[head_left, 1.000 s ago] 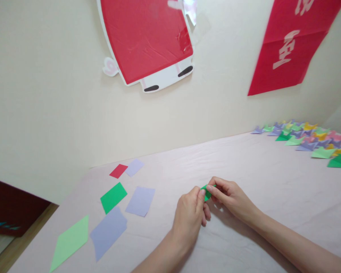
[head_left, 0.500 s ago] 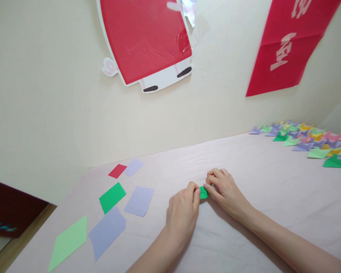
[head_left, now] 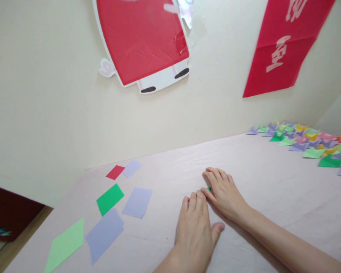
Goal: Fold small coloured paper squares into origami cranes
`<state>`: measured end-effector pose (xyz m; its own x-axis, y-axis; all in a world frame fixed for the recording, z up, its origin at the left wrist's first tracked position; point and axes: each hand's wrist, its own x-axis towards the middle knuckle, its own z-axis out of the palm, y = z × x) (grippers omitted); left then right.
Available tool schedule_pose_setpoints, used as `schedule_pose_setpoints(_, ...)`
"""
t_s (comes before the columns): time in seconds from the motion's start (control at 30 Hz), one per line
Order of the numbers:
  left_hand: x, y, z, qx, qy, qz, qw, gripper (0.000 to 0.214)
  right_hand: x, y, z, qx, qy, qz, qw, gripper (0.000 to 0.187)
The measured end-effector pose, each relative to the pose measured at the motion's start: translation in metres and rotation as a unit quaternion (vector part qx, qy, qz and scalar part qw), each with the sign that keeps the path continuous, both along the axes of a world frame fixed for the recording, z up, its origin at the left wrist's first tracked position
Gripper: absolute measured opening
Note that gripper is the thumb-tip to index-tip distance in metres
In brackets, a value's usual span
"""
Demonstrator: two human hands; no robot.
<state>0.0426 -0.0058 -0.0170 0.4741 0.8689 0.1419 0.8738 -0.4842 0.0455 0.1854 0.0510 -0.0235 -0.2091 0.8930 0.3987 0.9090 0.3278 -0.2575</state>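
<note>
A small folded green paper [head_left: 208, 188] lies mostly covered under my right hand [head_left: 224, 191], with only a sliver of it showing between thumb and fingers. That hand's fingers are bent over the paper and its thumb presses alongside. My left hand [head_left: 193, 222] rests palm down on the light pink cloth surface [head_left: 159, 242]. Its fingers are stretched forward and its thumb sticks out to the right. The left fingertips reach close to the right thumb; whether they touch the green paper is hidden.
To the left lie flat paper pieces: red [head_left: 115, 172], dark green [head_left: 110, 199], light green [head_left: 65, 244] and several lavender ones [head_left: 137, 202]. Rows of folded paper shapes [head_left: 314, 152] stand at the right. Behind rises a wall [head_left: 170, 121] with red decorations [head_left: 143, 41].
My left hand has let go of the green paper and flattened, moving nearer with its thumb out. My right hand has spread over the paper, covering most of it. The view shifted slightly.
</note>
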Motion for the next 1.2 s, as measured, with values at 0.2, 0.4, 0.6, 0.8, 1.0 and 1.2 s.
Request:
schedule_pose_setpoints(0.2, -0.001, 0.000, 0.008, 0.009, 0.022, -0.006, 1.000, 0.068, 0.008, 0.003, -0.003, -0.020, -0.044, 0.005, 0.999, 0.041)
schedule_pose_setpoints(0.4, -0.004, -0.005, 0.006, 0.016, 0.036, -0.002, 0.999, 0.069, 0.013, 0.006, -0.005, -0.011, -0.049, 0.009, 0.999, 0.044)
schedule_pose_setpoints(0.6, -0.016, -0.017, -0.001, 0.026, 0.047, 0.023, 0.998, 0.068, 0.014, 0.007, -0.006, -0.013, -0.038, 0.014, 0.999, 0.040)
schedule_pose_setpoints(0.8, -0.022, -0.008, 0.011, 0.026, 0.025, 0.046, 0.998, 0.057, 0.013, 0.006, -0.007, 0.001, -0.027, 0.014, 1.000, 0.039)
schedule_pose_setpoints(1.0, -0.008, 0.026, 0.031, -0.035, -0.040, 0.067, 0.996, 0.042, 0.016, 0.006, -0.006, 0.008, 0.046, 0.042, 0.998, 0.041)
schedule_pose_setpoints(1.2, -0.012, 0.032, 0.024, -0.068, -0.139, 0.051, 0.987, 0.021, 0.016, 0.003, 0.011, -0.071, 0.173, 0.146, 0.972, 0.020)
